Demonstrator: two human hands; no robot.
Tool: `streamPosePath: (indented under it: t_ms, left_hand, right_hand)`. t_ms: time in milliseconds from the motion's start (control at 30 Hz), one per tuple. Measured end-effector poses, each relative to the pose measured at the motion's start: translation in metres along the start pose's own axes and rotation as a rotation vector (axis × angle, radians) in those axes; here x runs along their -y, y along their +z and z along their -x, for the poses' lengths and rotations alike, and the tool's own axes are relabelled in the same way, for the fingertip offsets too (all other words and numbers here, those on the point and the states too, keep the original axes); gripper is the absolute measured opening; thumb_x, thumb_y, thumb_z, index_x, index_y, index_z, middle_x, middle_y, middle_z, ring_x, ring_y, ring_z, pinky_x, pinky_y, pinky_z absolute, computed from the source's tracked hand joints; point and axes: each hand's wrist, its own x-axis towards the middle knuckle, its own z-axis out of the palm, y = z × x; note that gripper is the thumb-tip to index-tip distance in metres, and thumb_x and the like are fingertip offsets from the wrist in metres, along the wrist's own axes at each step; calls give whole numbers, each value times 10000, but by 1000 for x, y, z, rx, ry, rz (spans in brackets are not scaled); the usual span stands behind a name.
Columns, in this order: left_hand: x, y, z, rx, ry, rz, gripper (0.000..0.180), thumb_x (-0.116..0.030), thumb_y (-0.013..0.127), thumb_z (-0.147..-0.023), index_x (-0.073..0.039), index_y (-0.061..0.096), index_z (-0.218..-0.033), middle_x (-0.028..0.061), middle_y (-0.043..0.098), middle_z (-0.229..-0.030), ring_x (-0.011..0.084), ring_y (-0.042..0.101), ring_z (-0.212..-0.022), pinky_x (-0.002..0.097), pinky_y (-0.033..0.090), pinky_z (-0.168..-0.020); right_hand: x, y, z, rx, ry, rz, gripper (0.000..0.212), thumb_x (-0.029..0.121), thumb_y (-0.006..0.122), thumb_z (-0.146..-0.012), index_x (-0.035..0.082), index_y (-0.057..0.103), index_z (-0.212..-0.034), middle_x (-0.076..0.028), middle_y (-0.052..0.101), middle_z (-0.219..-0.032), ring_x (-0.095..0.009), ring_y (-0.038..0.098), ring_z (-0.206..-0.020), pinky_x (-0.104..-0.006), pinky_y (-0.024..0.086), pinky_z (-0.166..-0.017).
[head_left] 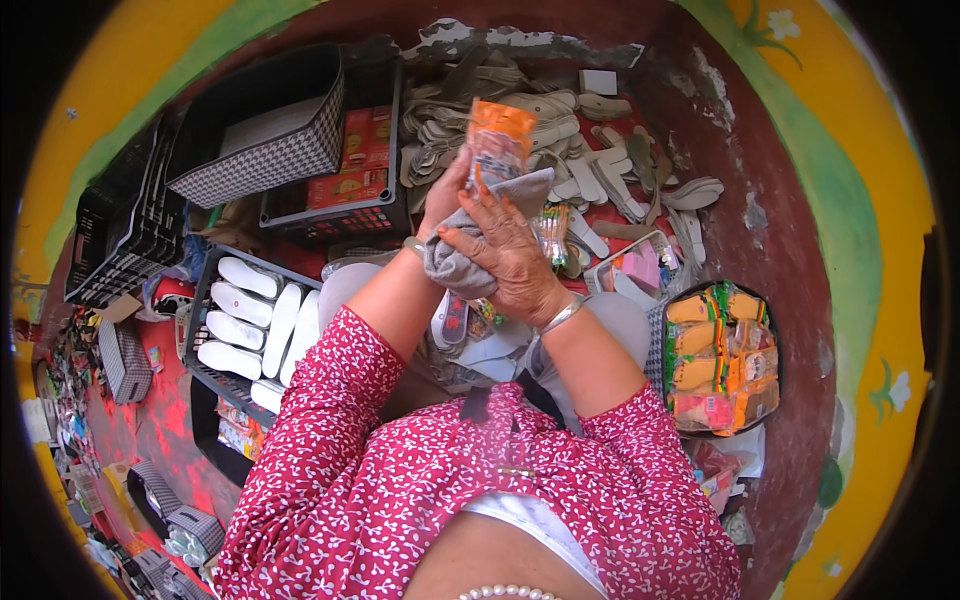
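Note:
In the middle, my left hand (pixel 446 196) grips a clear plastic packet (pixel 502 132) with an orange top, holding it up away from my body. Its fingers are partly hidden behind the packet and a grey cloth (pixel 458 268). My right hand (pixel 515 262) is closed over that cloth and presses it against the packet's lower part. The cloth hangs down between my two wrists. Below my hands, on my lap, lie an insole with a dark patterned face (pixel 451 320) and some pale sheets (pixel 495 352).
A large pile of insoles (pixel 450 130) lies beyond my hands. White insoles (pixel 241 304) fill a dark crate at left; a basket of orange-and-green packets (pixel 697 372) stands right. Back left, a checked bin (pixel 270 150) rests above a black crate (pixel 395 140) with red boxes.

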Motion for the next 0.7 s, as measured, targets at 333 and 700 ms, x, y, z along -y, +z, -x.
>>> streamPosePath:
  t_ms: [333, 700]
  left_hand:
    - [39, 7, 11, -157, -43, -545, 423, -213, 378, -948, -36, 340, -1330, 85, 473, -1271, 189, 486, -1140, 324, 373, -987]
    - [24, 39, 21, -73, -25, -461, 658, -198, 586, -817, -45, 264, -1370, 128, 449, -1279, 222, 500, -1134, 361, 415, -956]
  right_hand:
    - [-46, -36, 0, -446, 398, 98, 422, 142, 601, -766, 136, 562, -1185, -104, 494, -1263, -238, 459, -1185, -347, 327, -998]
    - [-101, -67, 44, -559, 974, -2, 280, 157, 574, -805, -47, 621, -991, -59, 632, -906, -179, 607, -869, -311, 477, -746]
